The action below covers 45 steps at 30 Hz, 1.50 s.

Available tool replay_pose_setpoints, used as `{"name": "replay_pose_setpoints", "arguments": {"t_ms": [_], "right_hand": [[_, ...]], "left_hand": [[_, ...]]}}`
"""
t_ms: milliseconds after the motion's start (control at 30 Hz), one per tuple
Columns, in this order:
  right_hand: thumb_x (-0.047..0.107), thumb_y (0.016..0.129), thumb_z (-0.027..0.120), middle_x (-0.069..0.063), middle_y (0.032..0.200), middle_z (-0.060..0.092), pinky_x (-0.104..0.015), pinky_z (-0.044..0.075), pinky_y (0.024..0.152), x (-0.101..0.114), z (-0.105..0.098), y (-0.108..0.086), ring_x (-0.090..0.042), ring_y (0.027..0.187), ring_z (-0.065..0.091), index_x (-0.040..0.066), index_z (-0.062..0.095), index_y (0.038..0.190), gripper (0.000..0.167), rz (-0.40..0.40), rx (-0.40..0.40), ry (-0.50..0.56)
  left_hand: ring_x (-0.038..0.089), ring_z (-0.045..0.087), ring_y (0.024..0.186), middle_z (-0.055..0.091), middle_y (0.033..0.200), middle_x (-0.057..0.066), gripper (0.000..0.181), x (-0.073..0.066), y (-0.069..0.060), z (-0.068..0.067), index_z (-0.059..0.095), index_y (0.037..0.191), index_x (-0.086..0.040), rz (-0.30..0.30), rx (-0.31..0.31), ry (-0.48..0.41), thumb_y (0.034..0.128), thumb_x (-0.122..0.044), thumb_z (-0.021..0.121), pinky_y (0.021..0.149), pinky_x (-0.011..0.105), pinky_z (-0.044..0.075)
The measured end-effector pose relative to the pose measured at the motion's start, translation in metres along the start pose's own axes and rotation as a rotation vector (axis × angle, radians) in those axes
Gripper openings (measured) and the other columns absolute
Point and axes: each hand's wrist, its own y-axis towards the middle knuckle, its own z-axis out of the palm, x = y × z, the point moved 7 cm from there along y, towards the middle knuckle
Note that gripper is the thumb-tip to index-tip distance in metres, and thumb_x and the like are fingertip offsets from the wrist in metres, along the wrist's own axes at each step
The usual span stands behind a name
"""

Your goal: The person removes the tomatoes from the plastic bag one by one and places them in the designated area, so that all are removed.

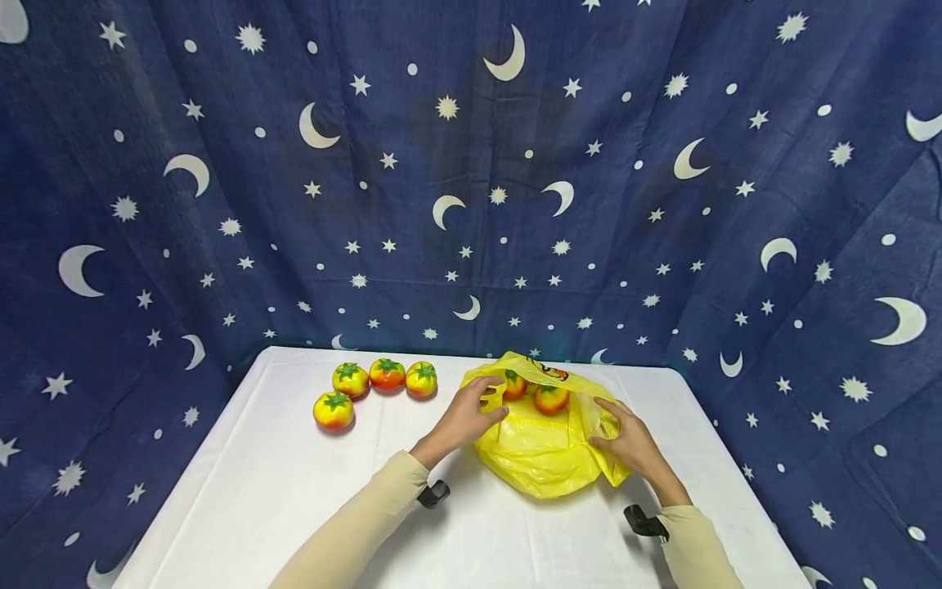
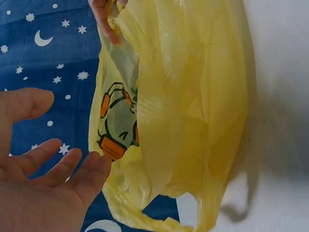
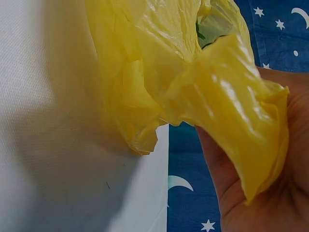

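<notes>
A yellow plastic bag [image 1: 540, 470] lies with its mouth spread between the two hands. Inside it, two red-orange tomatoes [image 1: 551, 399] with green tops show through the opening. At the bag's left rim is my left hand [image 1: 471, 413], its fingers apart and loosely bent; in the left wrist view these fingers [image 2: 91, 174] hold nothing, and a fingertip is close to the bag's edge. My right hand [image 1: 629, 438] grips the right side of the bag, where a handle [image 3: 236, 116] drapes over the palm. Part of that grip is hidden behind the plastic.
Several yellow-and-red tomatoes [image 1: 334, 411] with green tops sit on the left part of the white table [image 1: 243, 491]. A dark blue curtain [image 1: 412, 294] with moons and stars surrounds the table at the back and sides.
</notes>
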Motion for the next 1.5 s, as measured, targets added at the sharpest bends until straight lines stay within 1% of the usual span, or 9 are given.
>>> {"name": "replay_pose_setpoints", "arguments": {"t_ms": [133,300,533,700,900,1033,1233,1367,1500], "right_hand": [[0.015,0.079,0.080,-0.028,0.146,0.043,-0.067,0.029,0.110,-0.002,0.001,-0.002,-0.050,0.136,0.037,0.003,0.045,0.144,0.075,0.012,0.006,-0.007],[0.015,0.079,0.079,-0.028,0.146,0.043,-0.067,0.029,0.110,-0.002,0.001,-0.002,-0.050,0.136,0.038,0.003,0.046,0.144,0.075,0.006,0.001,-0.005],[0.016,0.078,0.080,-0.029,0.146,0.043,-0.067,0.029,0.111,-0.002,0.001,0.000,-0.050,0.136,0.037,0.003,0.046,0.144,0.075,-0.002,0.000,-0.002],[0.017,0.078,0.080,-0.028,0.147,0.042,-0.067,0.028,0.111,-0.002,0.001,0.000,-0.050,0.137,0.036,0.003,0.045,0.144,0.076,0.005,0.005,0.005],[0.016,0.079,0.080,-0.027,0.147,0.043,-0.067,0.028,0.111,-0.003,0.002,0.000,-0.049,0.136,0.038,0.004,0.046,0.144,0.075,0.012,0.006,0.012],[0.015,0.079,0.080,-0.026,0.147,0.043,-0.067,0.028,0.111,-0.004,0.004,0.001,-0.049,0.136,0.038,0.005,0.045,0.145,0.075,0.018,0.013,0.018],[0.015,0.078,0.080,-0.026,0.147,0.042,-0.068,0.028,0.111,-0.002,0.004,0.001,-0.050,0.134,0.040,0.005,0.045,0.145,0.075,0.008,0.004,0.012],[0.015,0.079,0.080,-0.026,0.147,0.042,-0.067,0.028,0.111,-0.003,0.004,0.002,-0.049,0.136,0.038,0.006,0.046,0.145,0.075,0.013,0.005,0.007],[0.017,0.080,0.080,-0.026,0.150,0.040,-0.067,0.027,0.112,-0.005,0.006,0.003,-0.049,0.138,0.036,0.006,0.044,0.146,0.076,0.038,0.024,0.014]], "left_hand": [[0.036,0.057,0.125,0.053,0.142,0.014,0.050,0.002,0.008,0.010,0.051,0.138,-0.007,-0.042,0.033,0.006,0.0928,-0.020,0.066,0.105,0.046,0.048],[0.033,0.055,0.128,0.051,0.146,0.012,0.054,0.005,0.021,0.019,0.049,0.142,-0.008,-0.086,0.043,0.042,0.0921,-0.021,0.067,0.106,0.046,0.048],[0.028,0.051,0.132,0.051,0.146,0.009,0.057,0.005,0.035,0.026,0.048,0.143,-0.010,-0.105,0.036,0.108,0.0919,-0.026,0.068,0.110,0.044,0.044],[0.027,0.045,0.138,0.049,0.148,0.008,0.058,0.006,0.043,0.029,0.047,0.145,-0.014,-0.120,0.023,0.102,0.0918,-0.027,0.068,0.116,0.044,0.037],[0.028,0.046,0.137,0.049,0.148,0.010,0.057,0.011,0.052,0.029,0.048,0.143,-0.013,-0.116,0.000,0.118,0.0912,-0.025,0.069,0.116,0.044,0.038],[0.028,0.048,0.136,0.050,0.146,0.011,0.056,0.014,0.056,0.030,0.049,0.142,-0.010,-0.111,-0.014,0.170,0.0914,-0.024,0.068,0.116,0.043,0.038],[0.027,0.053,0.130,0.056,0.141,0.010,0.050,0.010,0.058,0.031,0.054,0.138,-0.009,-0.122,-0.048,0.276,0.0914,-0.021,0.068,0.114,0.042,0.041],[0.026,0.056,0.127,0.058,0.139,0.008,0.048,0.007,0.059,0.034,0.057,0.136,-0.010,-0.142,-0.021,0.308,0.0917,-0.023,0.068,0.111,0.042,0.043],[0.025,0.055,0.128,0.057,0.141,0.007,0.049,0.006,0.060,0.036,0.056,0.137,-0.010,-0.141,-0.004,0.331,0.0922,-0.025,0.067,0.111,0.041,0.043]]}}
